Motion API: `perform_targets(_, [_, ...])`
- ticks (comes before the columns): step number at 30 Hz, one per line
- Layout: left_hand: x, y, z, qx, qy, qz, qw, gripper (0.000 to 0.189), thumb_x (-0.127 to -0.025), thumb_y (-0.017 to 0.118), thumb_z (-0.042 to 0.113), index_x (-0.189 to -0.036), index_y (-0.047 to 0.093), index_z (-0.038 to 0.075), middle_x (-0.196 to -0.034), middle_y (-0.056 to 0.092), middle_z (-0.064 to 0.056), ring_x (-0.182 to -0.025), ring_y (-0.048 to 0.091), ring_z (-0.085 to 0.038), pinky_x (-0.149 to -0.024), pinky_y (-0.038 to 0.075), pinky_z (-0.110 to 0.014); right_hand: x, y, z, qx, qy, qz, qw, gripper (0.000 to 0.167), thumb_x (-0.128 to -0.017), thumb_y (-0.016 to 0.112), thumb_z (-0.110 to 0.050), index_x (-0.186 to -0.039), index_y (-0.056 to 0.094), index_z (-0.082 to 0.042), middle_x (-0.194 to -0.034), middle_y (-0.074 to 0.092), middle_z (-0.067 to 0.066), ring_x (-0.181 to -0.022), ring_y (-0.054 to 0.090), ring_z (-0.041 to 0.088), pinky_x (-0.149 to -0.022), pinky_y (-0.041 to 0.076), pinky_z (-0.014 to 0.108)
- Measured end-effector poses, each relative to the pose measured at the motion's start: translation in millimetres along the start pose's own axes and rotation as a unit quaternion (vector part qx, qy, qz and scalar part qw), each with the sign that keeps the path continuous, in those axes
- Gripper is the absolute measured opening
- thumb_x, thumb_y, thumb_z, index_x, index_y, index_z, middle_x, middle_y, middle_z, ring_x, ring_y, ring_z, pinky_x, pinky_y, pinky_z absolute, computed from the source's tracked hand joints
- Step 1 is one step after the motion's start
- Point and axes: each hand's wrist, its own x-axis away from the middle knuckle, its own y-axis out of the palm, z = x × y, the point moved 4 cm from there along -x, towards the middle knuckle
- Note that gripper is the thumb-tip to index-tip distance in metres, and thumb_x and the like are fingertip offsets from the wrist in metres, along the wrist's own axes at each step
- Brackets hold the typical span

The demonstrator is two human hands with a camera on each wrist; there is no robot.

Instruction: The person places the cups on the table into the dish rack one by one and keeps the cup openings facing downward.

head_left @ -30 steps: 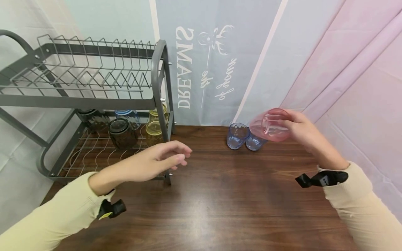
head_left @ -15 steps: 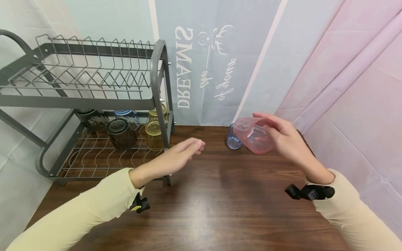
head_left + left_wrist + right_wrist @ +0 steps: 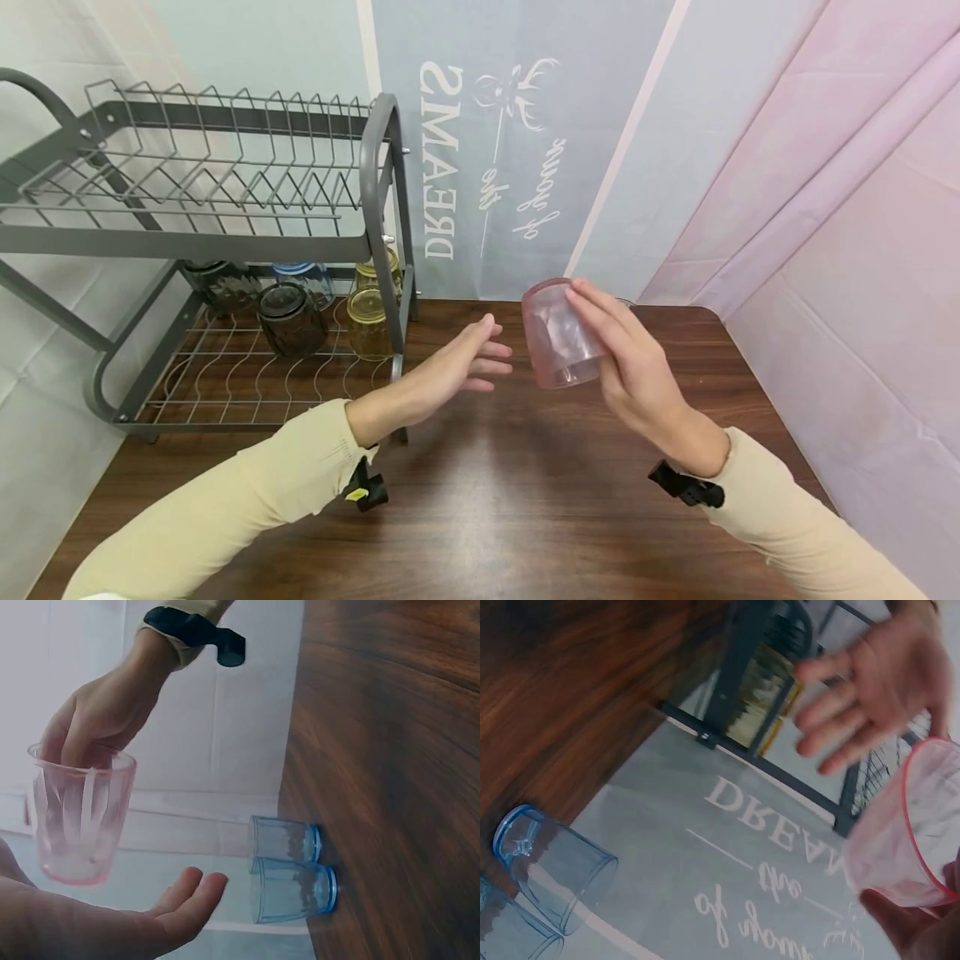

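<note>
My right hand (image 3: pixel 645 379) holds a clear pink tumbler (image 3: pixel 553 337) above the table, tilted over. In the left wrist view its fingers reach inside the rim of the tumbler (image 3: pixel 79 825). In the right wrist view a thumb or finger lies along the lower outside. My left hand (image 3: pixel 442 371) is just left of the tumbler, fingers spread and palm towards it, with nothing in its grasp. Two blue tumblers stand side by side on the table; the left wrist view shows one blue tumbler (image 3: pixel 281 840) beside the other blue tumbler (image 3: pixel 292 891). The right hand and pink tumbler mostly hide them in the head view.
A dark grey two-tier dish rack (image 3: pixel 375 183) stands at the left. On its lower tier are several jar-like glasses: dark glass (image 3: pixel 288 321), yellow glass (image 3: pixel 367 321) and blue glass (image 3: pixel 307 279). A printed cloth (image 3: pixel 517 208) hangs behind the wooden table (image 3: pixel 480 517).
My right hand has carried the pink tumbler left from over the blue tumblers and turned it. The left hand has moved right, towards it, and its fingers have spread.
</note>
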Motion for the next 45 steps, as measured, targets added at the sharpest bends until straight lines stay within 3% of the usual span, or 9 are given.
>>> perform_targets(6, [0.8,9.0,2.4,0.033,0.035,-0.038,0.9981,0.065,-0.11,0.019,0.047,-0.156,0.022,0.002,-0.15,0.044,-0.024,-0.136,0.05,-0.037,-0.108,0.046,-0.046,8.1,16,-13,0.018,-0.118,0.03,0.9924,0.036,-0.099,0.041,0.006,-0.129,0.061,0.01,-0.136,0.058,0.028,-0.134,0.052,0.038,-0.113,0.041,0.044])
perform_targets(10, [2.3,15.0,2.6,0.055,0.071,-0.066,0.9937,0.063,-0.11,0.018,0.048,-0.16,0.022,0.01,-0.158,0.036,-0.017,-0.142,0.043,-0.034,-0.114,0.04,-0.048,12.7,26,-18,0.015,-0.158,0.028,0.987,0.035,-0.101,0.04,0.007,-0.128,0.061,0.011,-0.133,0.057,0.033,-0.133,0.051,0.042,-0.113,0.041,0.044])
perform_targets(13, [3.5,18.2,1.9,0.068,0.085,-0.076,0.9911,0.06,-0.11,0.019,0.048,-0.162,0.023,0.019,-0.161,0.03,-0.009,-0.142,0.042,-0.029,-0.115,0.037,-0.048,16.4,32,-20,0.003,-0.165,0.021,0.9861,0.04,-0.099,0.038,0.009,-0.133,0.059,0.011,-0.136,0.054,0.035,-0.137,0.047,0.043,-0.115,0.039,0.045])
perform_targets(17, [4.2,18.3,0.4,0.098,0.082,-0.069,0.9894,0.059,-0.11,0.024,0.046,-0.159,0.024,0.014,-0.156,0.027,-0.01,-0.136,0.045,-0.028,-0.113,0.038,-0.046,21.3,38,-19,-0.006,-0.161,-0.011,0.9868,0.05,-0.096,0.043,0.004,-0.145,0.05,0.006,-0.146,0.045,0.036,-0.143,0.039,0.042,-0.118,0.035,0.045])
perform_targets(21, [3.2,15.5,-0.3,0.111,0.078,-0.065,0.9886,0.057,-0.109,0.033,0.039,-0.154,0.023,0.006,-0.152,0.033,-0.016,-0.132,0.049,-0.03,-0.107,0.043,-0.043,25.2,41,-15,-0.031,-0.158,-0.061,0.9851,0.078,-0.08,0.055,-0.004,-0.155,0.033,0.004,-0.154,0.031,0.036,-0.148,0.028,0.043,-0.12,0.03,0.044])
perform_targets(23, [2.7,13.8,-1.2,0.095,0.078,-0.062,0.9904,0.055,-0.108,0.038,0.034,-0.154,0.025,0.007,-0.151,0.039,-0.016,-0.129,0.052,-0.028,-0.103,0.046,-0.041,27.3,42,-14,-0.049,-0.157,-0.079,0.9832,0.089,-0.076,0.058,-0.007,-0.157,0.023,0.005,-0.156,0.025,0.037,-0.149,0.024,0.045,-0.121,0.028,0.044])
perform_targets(30, [1.0,7.3,-4.9,0.044,0.068,-0.047,0.9956,0.059,-0.099,0.063,0.022,-0.149,0.034,0.009,-0.141,0.053,-0.015,-0.123,0.057,-0.025,-0.099,0.052,-0.041,34.0,45,-13,-0.091,-0.171,-0.109,0.975,0.087,-0.094,0.058,-0.029,-0.158,0.011,0.007,-0.16,0.015,0.034,-0.151,0.015,0.045,-0.124,0.02,0.048])
perform_targets(36, [-0.7,4.1,-4.6,0.03,0.082,-0.055,0.9946,0.061,-0.094,0.07,0.011,-0.146,0.038,0.008,-0.134,0.057,-0.015,-0.118,0.059,-0.025,-0.096,0.054,-0.041,34.8,44,-15,-0.103,-0.194,-0.099,0.9705,0.089,-0.095,0.059,-0.034,-0.158,0.011,0.005,-0.16,0.017,0.032,-0.151,0.018,0.043,-0.124,0.02,0.048])
perform_targets(45, [1.5,-4.5,-3.7,-0.019,0.098,-0.045,0.994,0.066,-0.089,0.076,0.011,-0.146,0.043,0.011,-0.135,0.058,-0.01,-0.12,0.06,-0.024,-0.098,0.053,-0.041,34.5,41,-17,-0.113,-0.206,-0.11,0.9658,0.082,-0.097,0.058,-0.035,-0.155,0.019,0.009,-0.161,0.023,0.029,-0.151,0.021,0.039,-0.124,0.022,0.045])
